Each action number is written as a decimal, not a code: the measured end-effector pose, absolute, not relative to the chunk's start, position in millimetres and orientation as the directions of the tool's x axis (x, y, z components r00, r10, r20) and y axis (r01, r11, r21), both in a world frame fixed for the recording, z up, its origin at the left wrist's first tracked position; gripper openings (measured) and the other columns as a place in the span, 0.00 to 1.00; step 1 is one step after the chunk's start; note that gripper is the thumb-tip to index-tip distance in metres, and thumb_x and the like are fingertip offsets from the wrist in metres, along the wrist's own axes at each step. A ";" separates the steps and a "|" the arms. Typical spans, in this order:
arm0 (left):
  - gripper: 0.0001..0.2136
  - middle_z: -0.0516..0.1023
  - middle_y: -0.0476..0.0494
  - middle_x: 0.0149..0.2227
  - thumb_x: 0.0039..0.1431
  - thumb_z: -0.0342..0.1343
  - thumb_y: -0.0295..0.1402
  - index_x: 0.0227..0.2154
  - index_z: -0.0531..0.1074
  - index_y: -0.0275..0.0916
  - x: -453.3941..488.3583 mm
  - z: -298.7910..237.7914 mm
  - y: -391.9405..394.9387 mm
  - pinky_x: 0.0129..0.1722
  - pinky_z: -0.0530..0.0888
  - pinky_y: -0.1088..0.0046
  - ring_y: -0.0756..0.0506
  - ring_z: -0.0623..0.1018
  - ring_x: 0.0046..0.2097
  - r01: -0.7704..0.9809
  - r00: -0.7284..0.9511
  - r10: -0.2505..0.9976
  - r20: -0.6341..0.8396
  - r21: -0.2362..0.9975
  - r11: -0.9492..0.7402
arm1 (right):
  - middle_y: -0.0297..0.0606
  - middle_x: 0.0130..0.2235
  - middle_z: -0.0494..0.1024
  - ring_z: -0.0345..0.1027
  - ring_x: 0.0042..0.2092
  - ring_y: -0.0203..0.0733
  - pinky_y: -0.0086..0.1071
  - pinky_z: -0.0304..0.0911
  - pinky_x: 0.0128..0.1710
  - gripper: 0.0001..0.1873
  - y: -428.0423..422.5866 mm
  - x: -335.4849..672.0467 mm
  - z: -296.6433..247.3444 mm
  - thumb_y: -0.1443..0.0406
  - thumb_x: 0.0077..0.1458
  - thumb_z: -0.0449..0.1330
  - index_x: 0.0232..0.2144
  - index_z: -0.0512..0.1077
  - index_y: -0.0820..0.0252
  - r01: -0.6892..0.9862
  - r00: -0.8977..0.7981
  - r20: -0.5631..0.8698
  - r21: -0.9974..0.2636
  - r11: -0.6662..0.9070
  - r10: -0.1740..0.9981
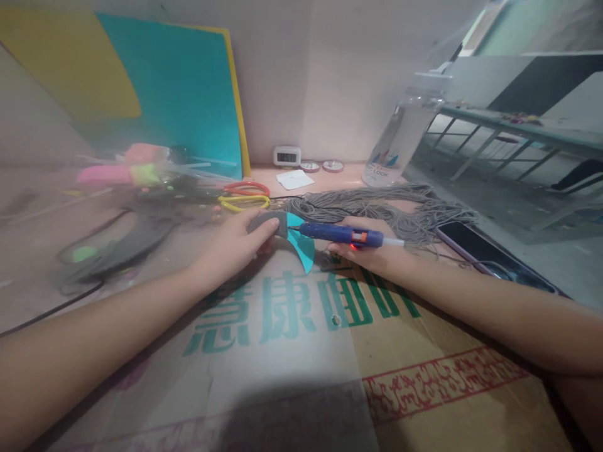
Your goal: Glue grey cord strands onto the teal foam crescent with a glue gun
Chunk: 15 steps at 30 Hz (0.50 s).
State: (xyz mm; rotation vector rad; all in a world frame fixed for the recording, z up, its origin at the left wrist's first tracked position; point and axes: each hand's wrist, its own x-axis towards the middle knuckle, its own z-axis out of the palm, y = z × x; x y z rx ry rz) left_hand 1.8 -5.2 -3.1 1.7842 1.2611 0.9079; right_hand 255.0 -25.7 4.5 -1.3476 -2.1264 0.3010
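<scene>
My left hand is closed around a dark grey piece. From the grey piece a curved, pointed turquoise sheet piece sticks out to the right. My right hand grips a blue hot glue gun, with a clear glue stick out of its back end and a red light lit on it. The gun's nozzle points left and meets the join between the grey and turquoise pieces; whether it touches I cannot tell. My right fingers are partly hidden behind the gun.
Red scissors handle and yellow handle lie behind my left hand. Grey cord is piled behind my right hand, near a water bottle and a phone. A small digital clock stands at the wall. Printed cardboard covers the front.
</scene>
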 end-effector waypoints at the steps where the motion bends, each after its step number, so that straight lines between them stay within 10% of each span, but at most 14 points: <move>1: 0.15 0.70 0.51 0.22 0.60 0.52 0.48 0.34 0.68 0.39 1.7 -3.0 -5.5 0.22 0.64 0.77 0.49 0.70 0.25 0.431 0.260 0.958 0.120 0.874 -0.226 | 0.32 0.22 0.71 0.64 0.25 0.36 0.28 0.54 0.25 0.18 -25.7 255.0 4.6 0.51 0.49 0.63 0.23 0.69 0.59 0.751 -0.308 0.354 -0.479 0.454 0.883; 15: 0.15 0.70 0.51 0.22 0.60 0.51 0.48 0.31 0.68 0.40 0.8 -4.3 -4.5 0.23 0.65 0.77 0.49 0.71 0.25 0.471 0.287 0.949 0.130 0.844 -0.258 | 0.30 0.22 0.69 0.62 0.25 0.35 0.30 0.56 0.26 0.17 -26.1 257.7 3.8 0.53 0.50 0.64 0.23 0.66 0.57 0.701 -0.241 0.394 -0.561 0.440 0.887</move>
